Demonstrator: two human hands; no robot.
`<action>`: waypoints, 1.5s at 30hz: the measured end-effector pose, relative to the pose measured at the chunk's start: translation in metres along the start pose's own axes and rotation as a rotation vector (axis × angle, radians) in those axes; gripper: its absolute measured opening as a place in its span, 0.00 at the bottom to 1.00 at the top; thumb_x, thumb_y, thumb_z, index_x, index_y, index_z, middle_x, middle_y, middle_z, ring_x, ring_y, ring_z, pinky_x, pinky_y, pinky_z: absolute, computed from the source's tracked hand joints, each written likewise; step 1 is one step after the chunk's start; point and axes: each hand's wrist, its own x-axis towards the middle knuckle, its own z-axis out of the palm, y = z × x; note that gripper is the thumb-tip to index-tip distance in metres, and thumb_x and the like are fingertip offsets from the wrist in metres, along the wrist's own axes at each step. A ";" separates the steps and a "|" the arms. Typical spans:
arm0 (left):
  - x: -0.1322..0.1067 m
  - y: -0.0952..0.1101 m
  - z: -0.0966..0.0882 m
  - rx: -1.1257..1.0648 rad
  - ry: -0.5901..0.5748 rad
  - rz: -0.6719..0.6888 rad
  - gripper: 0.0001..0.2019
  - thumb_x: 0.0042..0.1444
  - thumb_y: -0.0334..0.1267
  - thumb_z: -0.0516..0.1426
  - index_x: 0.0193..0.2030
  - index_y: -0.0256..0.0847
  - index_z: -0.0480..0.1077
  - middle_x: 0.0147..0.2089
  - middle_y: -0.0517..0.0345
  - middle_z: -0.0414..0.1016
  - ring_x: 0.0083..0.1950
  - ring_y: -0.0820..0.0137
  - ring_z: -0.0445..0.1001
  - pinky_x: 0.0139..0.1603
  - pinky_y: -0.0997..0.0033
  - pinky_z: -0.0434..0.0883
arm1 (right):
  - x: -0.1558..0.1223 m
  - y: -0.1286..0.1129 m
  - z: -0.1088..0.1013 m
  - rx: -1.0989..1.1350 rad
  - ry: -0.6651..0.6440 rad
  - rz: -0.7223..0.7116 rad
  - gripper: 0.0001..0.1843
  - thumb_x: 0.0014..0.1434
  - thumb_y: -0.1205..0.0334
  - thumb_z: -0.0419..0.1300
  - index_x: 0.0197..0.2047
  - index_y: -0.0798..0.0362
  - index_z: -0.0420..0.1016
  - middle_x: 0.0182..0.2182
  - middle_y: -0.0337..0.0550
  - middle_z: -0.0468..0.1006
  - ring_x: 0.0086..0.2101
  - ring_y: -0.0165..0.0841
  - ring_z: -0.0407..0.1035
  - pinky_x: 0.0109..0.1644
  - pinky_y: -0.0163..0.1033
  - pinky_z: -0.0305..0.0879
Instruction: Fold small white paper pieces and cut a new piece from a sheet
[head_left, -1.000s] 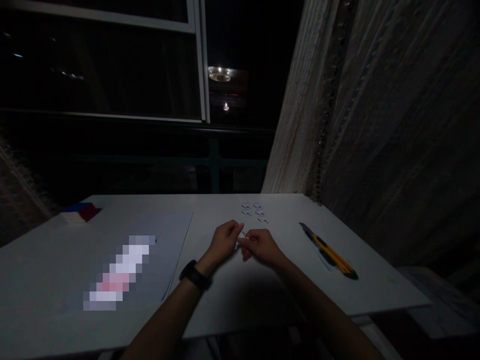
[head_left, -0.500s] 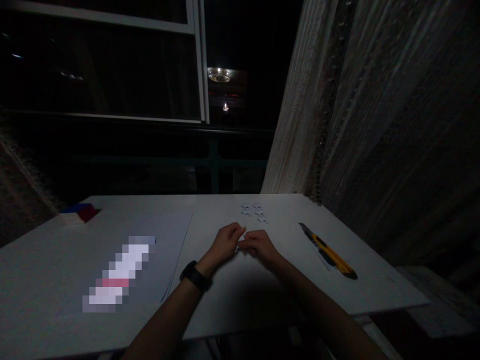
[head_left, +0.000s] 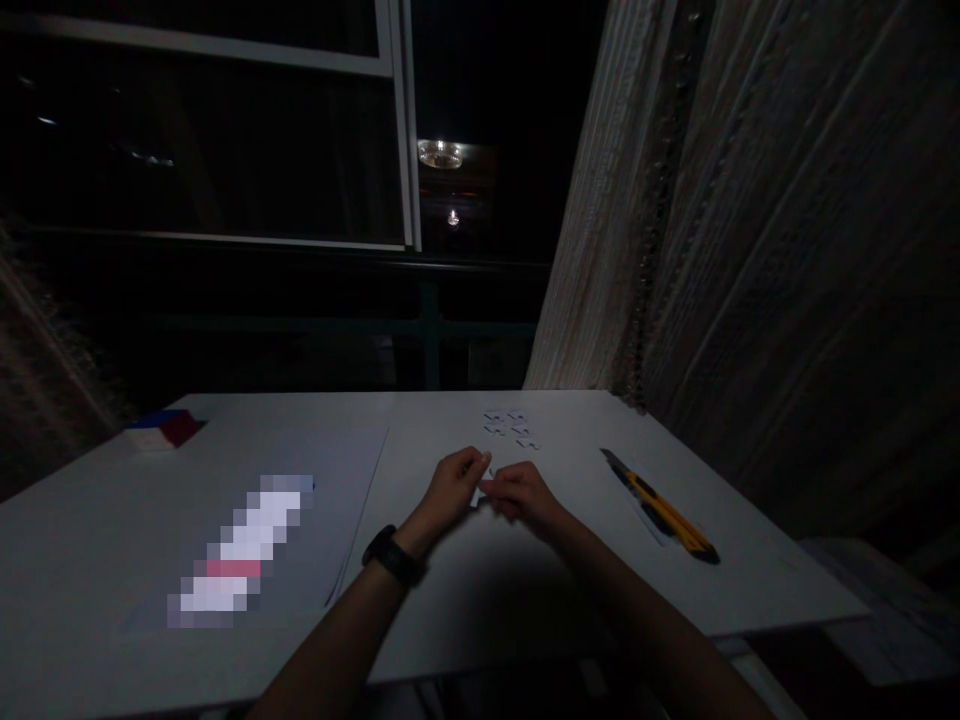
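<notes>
Above the middle of the white table, my left hand, with a dark band on its wrist, is closed on a small white piece, perhaps paper. Pressed up close from the other side is my right hand, its fingers curled in a pinch at the same piece. Most of the piece is hidden by the fingers. Just beyond my hands lie several small white pieces with dark marks, set out in two columns.
On the right of the table lies a yellow and black utility knife, blade pointing away. White paper sheets and a blurred-out object lie on the left. A blue, red and white block sits at the far left. Curtains hang behind.
My right hand's fingers have shifted slightly around the small white piece. The whole view has moved a little; the things on the table lie as before.
</notes>
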 end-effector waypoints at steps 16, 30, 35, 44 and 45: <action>0.001 -0.002 -0.002 -0.108 0.140 -0.123 0.18 0.42 0.50 0.60 0.17 0.36 0.65 0.15 0.64 0.61 0.20 0.77 0.58 0.22 0.76 0.56 | -0.002 -0.008 0.000 -0.243 0.040 -0.088 0.20 0.46 0.49 0.60 0.15 0.56 0.67 0.10 0.34 0.63 0.13 0.23 0.55 0.18 0.30 0.49; 0.002 -0.005 0.001 -0.189 0.173 -0.201 0.17 0.40 0.50 0.61 0.22 0.34 0.73 0.20 0.58 0.70 0.23 0.73 0.66 0.26 0.74 0.62 | 0.007 0.001 -0.007 -0.146 0.301 -0.152 0.19 0.46 0.45 0.59 0.27 0.55 0.68 0.15 0.35 0.69 0.12 0.24 0.57 0.15 0.31 0.52; 0.001 -0.001 0.002 -0.259 0.106 -0.208 0.17 0.39 0.49 0.62 0.27 0.33 0.73 0.23 0.55 0.73 0.25 0.72 0.68 0.26 0.74 0.63 | 0.011 0.007 -0.010 -0.138 0.328 -0.138 0.19 0.43 0.45 0.61 0.22 0.55 0.67 0.12 0.35 0.66 0.13 0.24 0.56 0.15 0.31 0.51; 0.001 0.000 0.000 -0.547 0.226 -0.339 0.17 0.37 0.41 0.65 0.31 0.32 0.70 0.26 0.56 0.72 0.26 0.73 0.71 0.27 0.74 0.70 | 0.003 -0.001 -0.009 -0.080 0.271 -0.278 0.20 0.49 0.53 0.59 0.45 0.51 0.65 0.35 0.42 0.73 0.20 0.24 0.65 0.22 0.32 0.61; 0.001 0.000 -0.001 -0.597 0.236 -0.350 0.17 0.38 0.41 0.65 0.33 0.33 0.70 0.28 0.56 0.72 0.28 0.72 0.72 0.29 0.73 0.71 | 0.002 -0.002 -0.007 -0.125 0.244 -0.310 0.20 0.48 0.55 0.60 0.45 0.50 0.66 0.38 0.43 0.73 0.22 0.25 0.66 0.25 0.32 0.63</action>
